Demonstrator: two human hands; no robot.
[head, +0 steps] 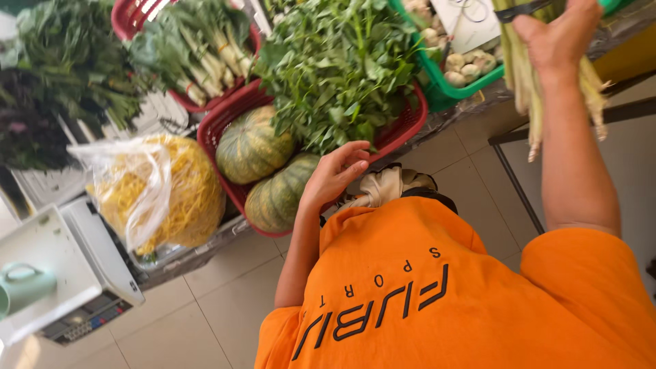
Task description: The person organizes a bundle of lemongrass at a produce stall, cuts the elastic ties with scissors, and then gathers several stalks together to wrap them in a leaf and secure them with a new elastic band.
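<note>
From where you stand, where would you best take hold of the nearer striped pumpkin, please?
Probably cup its rounded flanks, fingers spread, from the aisle side: the pumpkin shows no stem, bulges over the red basket at its front rim, and leafy greens crowd it from behind.

Hidden and cut-off things at the vegetable stall

The right hand (557, 34) reached the top edge, so the tops of its pale stalks (523, 75) were cut off. The leafy greens (335, 65) hid much of the red basket (403, 130). The green cup (24, 287) was cut by the left edge. The scale's (82, 273) buttons were too small to read.
</note>
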